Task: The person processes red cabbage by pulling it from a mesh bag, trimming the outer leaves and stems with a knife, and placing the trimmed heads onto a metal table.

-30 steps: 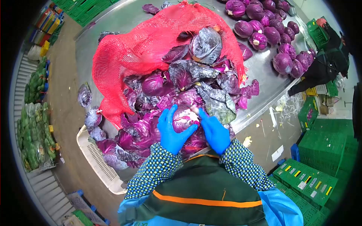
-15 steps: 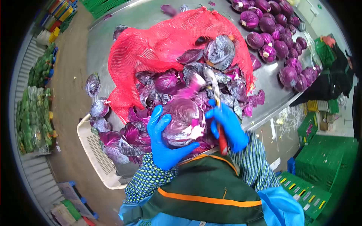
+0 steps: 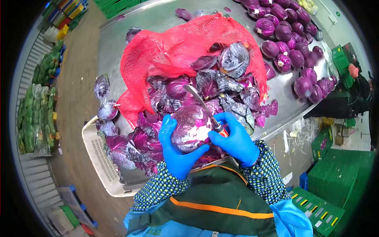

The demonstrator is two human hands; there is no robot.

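At the worktop's point(image 3: 283, 99) near edge, the left hand's point(image 3: 177, 158) wide-spread fingers cup a red cabbage point(image 3: 191, 125), apparently to steady it; the right hand's point(image 3: 240, 145) fingers close round a curved knife's point(image 3: 205, 108) handle, seemingly for control beside the cabbage.

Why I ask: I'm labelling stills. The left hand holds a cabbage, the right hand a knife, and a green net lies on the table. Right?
The head view shows the net is red, not green. The left hand holds a cabbage, the right hand a knife, and the net lies on the table.
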